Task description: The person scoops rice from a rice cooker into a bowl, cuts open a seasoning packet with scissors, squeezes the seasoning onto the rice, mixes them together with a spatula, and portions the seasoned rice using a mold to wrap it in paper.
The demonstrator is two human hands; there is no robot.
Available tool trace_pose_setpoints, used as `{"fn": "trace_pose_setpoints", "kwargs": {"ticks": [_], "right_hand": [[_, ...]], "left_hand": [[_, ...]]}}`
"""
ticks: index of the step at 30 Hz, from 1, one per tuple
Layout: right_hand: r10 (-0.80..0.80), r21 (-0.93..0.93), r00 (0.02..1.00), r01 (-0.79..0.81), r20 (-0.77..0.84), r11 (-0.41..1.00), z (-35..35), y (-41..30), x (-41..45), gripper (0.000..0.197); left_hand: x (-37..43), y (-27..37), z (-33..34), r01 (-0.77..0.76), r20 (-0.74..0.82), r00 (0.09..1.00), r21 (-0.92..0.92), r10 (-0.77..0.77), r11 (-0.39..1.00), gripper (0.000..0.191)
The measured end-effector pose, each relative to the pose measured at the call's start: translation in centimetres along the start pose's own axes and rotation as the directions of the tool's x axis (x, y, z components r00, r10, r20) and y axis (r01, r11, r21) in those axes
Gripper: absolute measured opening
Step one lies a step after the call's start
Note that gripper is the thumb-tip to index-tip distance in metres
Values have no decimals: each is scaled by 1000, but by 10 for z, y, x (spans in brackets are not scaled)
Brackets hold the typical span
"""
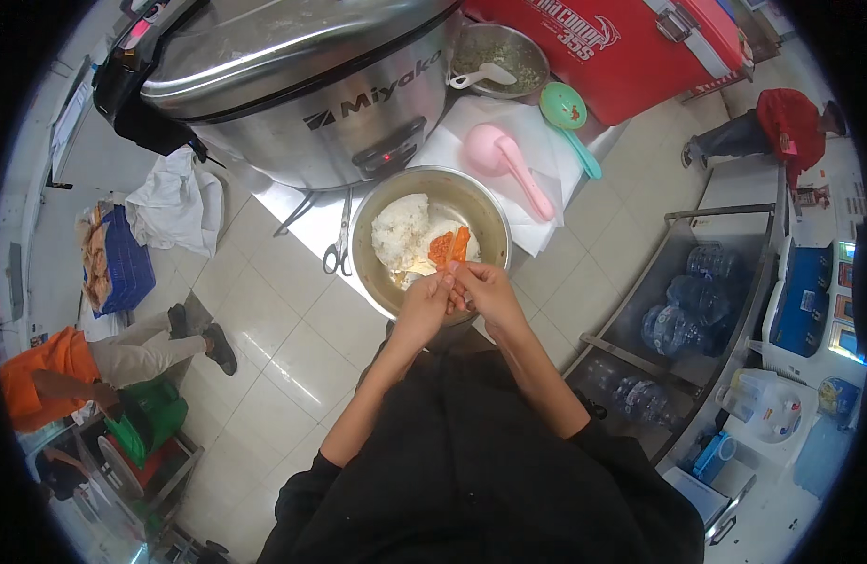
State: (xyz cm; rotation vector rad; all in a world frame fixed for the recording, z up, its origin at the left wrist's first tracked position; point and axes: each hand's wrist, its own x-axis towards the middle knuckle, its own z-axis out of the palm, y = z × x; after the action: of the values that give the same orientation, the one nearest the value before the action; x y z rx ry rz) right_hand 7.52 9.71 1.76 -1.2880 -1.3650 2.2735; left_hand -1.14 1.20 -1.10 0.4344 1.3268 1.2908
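A steel bowl [500, 233] in front of me holds cooked white rice [400, 231] in mounds. Orange-red paste [440, 248] lies on the smaller mound at right. Over the bowl's near side, my left hand [426, 299] and my right hand [486, 290] meet with fingertips pinched together. Between them is what looks like a small clear plastic packet [459, 243] with orange contents, partly hidden by the fingers. Something pale yellow [421, 266] sits on the rice beside my left fingertips; I cannot tell what it is.
Behind the bowl stands a large Miyako rice cooker [321, 92]. Scissors [340, 247] lie left; a pink ladle [507, 166], green ladle [566, 109] and bowl of chopped greens [529, 56] are right. A red cooler [603, 63] stands behind. People [49, 381] are at both sides.
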Motion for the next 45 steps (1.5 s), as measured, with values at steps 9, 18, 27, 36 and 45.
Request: {"fn": "trace_pose_setpoints", "kwargs": {"ticks": [9,18,27,36,45], "right_hand": [[81,-39,997,-80,6,996,-10,2,20,28],[112,-1,993,-112,-37,994,-11,5,18,28],[233,138,971,-225,-49,965,-9,7,16,27],[202,176,975,-184,-91,967,1,5,9,24],[73,131,972,-44,-225,990,8,8,15,26]], "left_hand": [[-4,6,7,-9,-95,995,212,30,977,28],[-18,25,19,-19,-151,985,415,89,910,27],[-23,17,20,-60,-140,973,612,183,789,22],[-23,11,26,-79,-114,961,759,251,646,15],[-19,16,31,-70,-107,960,803,259,592,11]]}}
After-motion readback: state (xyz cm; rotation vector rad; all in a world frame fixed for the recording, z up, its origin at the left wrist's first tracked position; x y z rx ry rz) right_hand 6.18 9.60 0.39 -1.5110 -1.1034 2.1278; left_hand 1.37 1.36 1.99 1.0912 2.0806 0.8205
